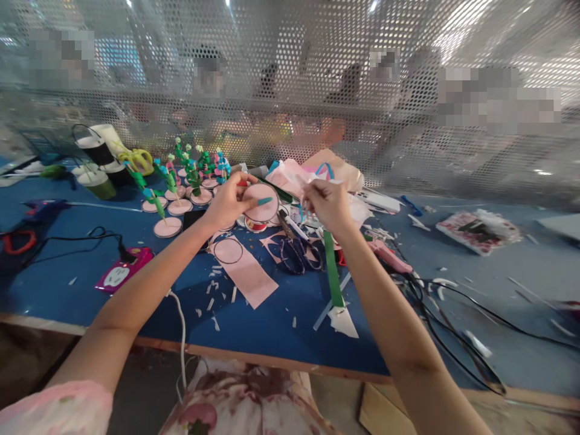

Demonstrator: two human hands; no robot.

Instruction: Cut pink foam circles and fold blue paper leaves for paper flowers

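My left hand [230, 198] is closed on the edge of a round pink disc [254, 208], raised above the table with its flat face toward me. A small teal piece [264, 201] shows against that face; whether it is stuck there I cannot tell. To the right of the disc, my right hand [330, 204] is closed in a pinch. Thin pale blue and white bits show by its fingertips, too small to name. Below the hands lie dark-handled scissors [294, 257], a pink sheet [249, 275] with a drawn circle, and a green strip [333, 272].
Several small green figures on pink round bases [167, 227] stand at the left. A magenta power box [124, 270] and yellow scissors [138, 161] are also there. Black cables [435, 314] cross the right side. Paper scraps are scattered over the blue table [272, 329], before a perforated metal screen [290, 78].
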